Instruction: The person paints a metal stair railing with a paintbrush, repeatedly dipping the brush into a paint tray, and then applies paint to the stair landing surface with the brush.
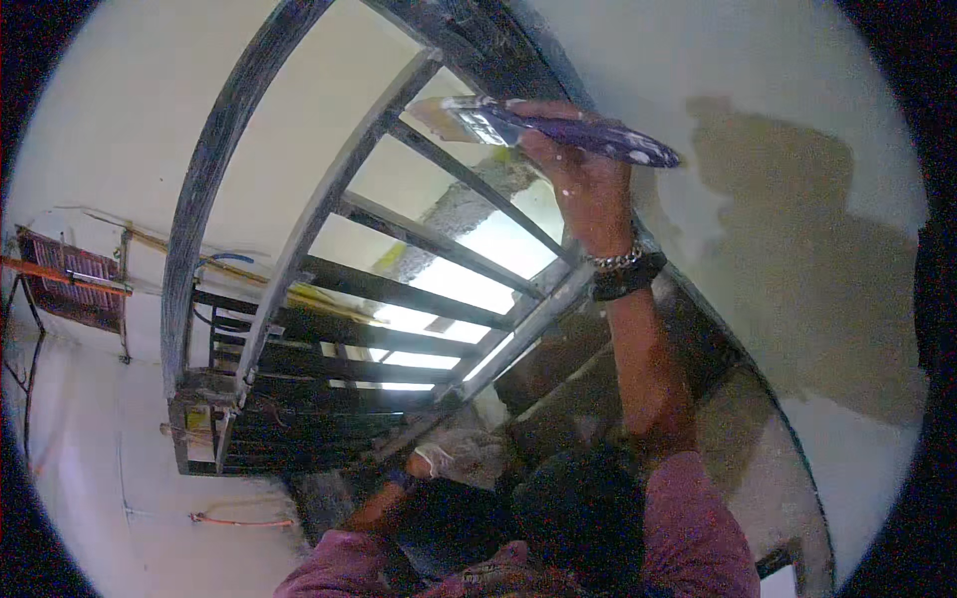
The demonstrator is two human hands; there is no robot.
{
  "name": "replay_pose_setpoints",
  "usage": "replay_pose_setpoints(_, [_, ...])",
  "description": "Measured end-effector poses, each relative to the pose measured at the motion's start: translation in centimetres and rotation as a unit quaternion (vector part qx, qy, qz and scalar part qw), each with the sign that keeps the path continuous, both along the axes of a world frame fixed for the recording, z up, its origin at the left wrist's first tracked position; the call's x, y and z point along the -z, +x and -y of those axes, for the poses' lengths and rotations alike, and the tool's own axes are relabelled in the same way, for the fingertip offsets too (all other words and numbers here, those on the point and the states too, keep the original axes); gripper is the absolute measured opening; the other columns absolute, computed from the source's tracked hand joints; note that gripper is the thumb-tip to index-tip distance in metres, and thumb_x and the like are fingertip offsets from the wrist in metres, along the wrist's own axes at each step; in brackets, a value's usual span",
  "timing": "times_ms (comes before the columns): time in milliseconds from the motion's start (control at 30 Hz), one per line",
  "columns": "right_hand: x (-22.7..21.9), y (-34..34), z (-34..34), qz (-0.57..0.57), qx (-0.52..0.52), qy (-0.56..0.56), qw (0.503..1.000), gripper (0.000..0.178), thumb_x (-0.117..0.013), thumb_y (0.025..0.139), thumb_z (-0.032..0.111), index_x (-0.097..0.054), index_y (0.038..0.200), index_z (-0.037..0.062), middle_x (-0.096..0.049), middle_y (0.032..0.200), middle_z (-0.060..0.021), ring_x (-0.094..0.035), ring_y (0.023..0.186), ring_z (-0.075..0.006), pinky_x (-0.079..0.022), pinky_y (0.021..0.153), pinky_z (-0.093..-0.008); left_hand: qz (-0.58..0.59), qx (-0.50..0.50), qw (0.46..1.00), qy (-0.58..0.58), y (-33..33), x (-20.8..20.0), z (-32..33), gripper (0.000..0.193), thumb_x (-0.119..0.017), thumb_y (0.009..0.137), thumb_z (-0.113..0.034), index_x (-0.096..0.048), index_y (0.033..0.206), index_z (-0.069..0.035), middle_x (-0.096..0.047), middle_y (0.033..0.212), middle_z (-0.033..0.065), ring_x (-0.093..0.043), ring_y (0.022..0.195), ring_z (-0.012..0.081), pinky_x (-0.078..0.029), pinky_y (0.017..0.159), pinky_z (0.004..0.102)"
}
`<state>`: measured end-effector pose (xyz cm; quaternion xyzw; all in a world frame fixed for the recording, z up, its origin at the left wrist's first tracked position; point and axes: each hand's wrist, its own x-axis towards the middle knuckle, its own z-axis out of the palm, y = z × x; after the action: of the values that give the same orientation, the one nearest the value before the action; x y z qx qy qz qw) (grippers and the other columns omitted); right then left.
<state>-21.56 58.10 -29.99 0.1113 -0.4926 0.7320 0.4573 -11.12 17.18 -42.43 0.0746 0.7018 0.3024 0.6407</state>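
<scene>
High in front of me, my right hand (583,164) is closed around a flat paintbrush (588,138). Its purple handle is spotted with white paint and points right; the pale bristles point left, by the top of a dark wooden railing post. White specks dot the fingers, and a chain and a dark band circle that wrist. Low in the middle, my left hand (423,464) is closed at a pale, crumpled bundle (467,456) that looks like a rag. Shadow and blur hide most of those fingers.
A dark railing (344,199) with several slats runs down the left and middle, with bright light behind it. The wall (847,329) on the right has a large brownish patch. A red pipe (70,274) and loose cables are at the far left.
</scene>
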Motion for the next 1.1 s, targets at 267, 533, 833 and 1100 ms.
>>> replay_pose_setpoints(267, [1.8, 0.1, -0.6, -0.001, -0.021, -0.045, 0.999, 0.02, -0.063, 0.092, 0.021, -0.068, 0.104, 0.0061, -0.069, 0.1, -0.0058, -0.064, 0.09, -0.0156, -0.049, 0.081, -0.0294, 0.201, -0.274, 0.924, 0.175, 0.5, 1.8, 1.1, 0.052, -0.058, 0.094, -0.02, -0.042, 0.137, 0.005, -0.059, 0.123, 0.0141, -0.058, 0.108, 0.0193, -0.049, 0.092, 0.0282])
replay_pose_setpoints(533, [5.6, -1.3, -0.6, 0.049, 0.026, 0.067, 0.996, 0.019, -0.067, 0.087, 0.023, -0.07, 0.1, 0.0092, -0.071, 0.086, -0.0097, -0.066, 0.078, -0.021, -0.051, 0.075, -0.0334, 0.047, 0.016, 0.997, -0.052, -0.7, -1.6, -2.5, 0.075, -0.065, 0.091, -0.028, -0.024, 0.145, 0.003, -0.042, 0.14, 0.0144, -0.045, 0.12, 0.0166, -0.045, 0.095, 0.0331])
replay_pose_setpoints(833, [11.8, -1.1, -1.1, 0.177, 0.09, 0.125, 0.972, 0.036, -0.066, 0.086, 0.043, -0.069, 0.099, 0.0085, -0.068, 0.092, -0.0119, -0.065, 0.079, -0.0309, -0.051, 0.075, -0.0403, -0.191, 0.084, 0.976, -0.057, -0.3, 1.3, -2.1, 0.044, -0.055, 0.093, -0.04, -0.059, 0.126, -0.011, -0.066, 0.113, 0.0127, -0.063, 0.098, 0.0245, -0.049, 0.089, 0.0333])
replay_pose_setpoints(1100, [18.5, 1.7, 0.2, 0.367, 0.109, 0.094, 0.919, 0.021, -0.068, 0.088, 0.026, -0.072, 0.101, 0.0104, -0.071, 0.082, -0.0023, -0.062, 0.07, -0.01, -0.05, 0.067, -0.0289, -0.132, 0.131, 0.979, 0.087, 0.0, 0.7, -0.9, 0.049, -0.05, 0.095, -0.021, -0.041, 0.14, -0.002, -0.056, 0.13, 0.0151, -0.057, 0.112, 0.0248, -0.047, 0.095, 0.0321])
